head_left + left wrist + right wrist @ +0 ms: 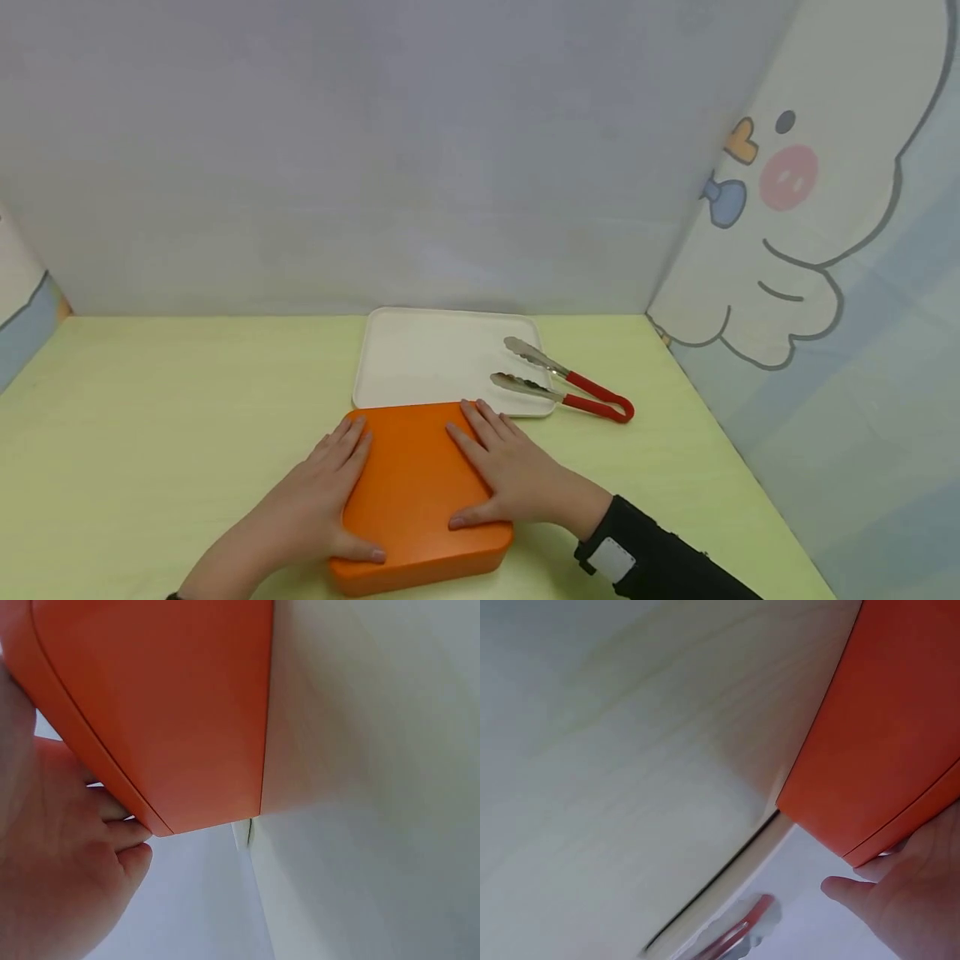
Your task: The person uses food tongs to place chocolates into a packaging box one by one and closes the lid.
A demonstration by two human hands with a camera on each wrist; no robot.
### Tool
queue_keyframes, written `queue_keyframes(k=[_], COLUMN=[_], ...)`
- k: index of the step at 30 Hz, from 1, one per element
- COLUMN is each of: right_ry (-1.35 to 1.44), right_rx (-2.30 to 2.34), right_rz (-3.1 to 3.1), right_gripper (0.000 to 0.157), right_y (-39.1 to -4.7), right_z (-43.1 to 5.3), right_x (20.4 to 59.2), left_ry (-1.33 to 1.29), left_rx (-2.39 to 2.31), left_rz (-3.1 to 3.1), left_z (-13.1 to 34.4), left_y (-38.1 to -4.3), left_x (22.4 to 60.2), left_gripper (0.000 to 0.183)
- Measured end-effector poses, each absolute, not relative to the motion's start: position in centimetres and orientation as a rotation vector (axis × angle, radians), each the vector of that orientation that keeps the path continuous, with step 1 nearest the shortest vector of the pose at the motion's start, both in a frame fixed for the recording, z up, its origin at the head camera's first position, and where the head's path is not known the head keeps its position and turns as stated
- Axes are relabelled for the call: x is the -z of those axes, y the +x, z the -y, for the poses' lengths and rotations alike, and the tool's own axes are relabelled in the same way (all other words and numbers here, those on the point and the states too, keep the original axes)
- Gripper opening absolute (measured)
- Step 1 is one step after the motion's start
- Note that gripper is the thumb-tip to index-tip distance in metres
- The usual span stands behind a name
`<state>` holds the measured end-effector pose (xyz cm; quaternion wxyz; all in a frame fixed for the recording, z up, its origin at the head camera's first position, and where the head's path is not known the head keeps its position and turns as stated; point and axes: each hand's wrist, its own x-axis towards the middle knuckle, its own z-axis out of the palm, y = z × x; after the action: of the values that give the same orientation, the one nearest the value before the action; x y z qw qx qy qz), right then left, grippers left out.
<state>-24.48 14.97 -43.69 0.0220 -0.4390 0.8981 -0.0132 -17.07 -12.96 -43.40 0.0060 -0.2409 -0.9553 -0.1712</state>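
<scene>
An orange box (416, 483) with rounded corners stands on the table; a seam below its top, seen in the left wrist view, marks off a lid (90, 727). My left hand (318, 500) rests along the lid's left edge, fingers stretched forward and thumb at the near left corner. On the lid's right side lies my right hand (517, 475), fingers spread and fairly straight, with the thumb on top. Behind the box is a white tray (435, 354). Tongs (592, 396) with red handles lie spread apart, their metal tips over the tray and their handles beyond its right edge.
The light green table (187, 417) ends at a plain grey back wall (337, 167). On the right rises a side wall (840, 450) with a cartoon figure. The box's far edge is close to the tray's near edge.
</scene>
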Motion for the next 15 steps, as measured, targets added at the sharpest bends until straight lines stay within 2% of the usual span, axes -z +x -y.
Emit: queue_keyframes(k=[10, 15], right_ry=[-1.343, -1.342], right_rx=[0.141, 0.236], right_rz=[-2.780, -2.804], right_gripper=[0.100, 0.093], right_y=[-25.4, -25.6], right_z=[-16.6, -17.0], right_x=[44.0, 44.3], left_ry=[-0.774, -0.823], left_rx=[0.531, 0.493], left_rz=[2.978, 2.979], left_z=[11.7, 11.5], left_y=[-18.4, -18.7], left_x=[43.7, 43.5], left_gripper=[0.128, 0.125])
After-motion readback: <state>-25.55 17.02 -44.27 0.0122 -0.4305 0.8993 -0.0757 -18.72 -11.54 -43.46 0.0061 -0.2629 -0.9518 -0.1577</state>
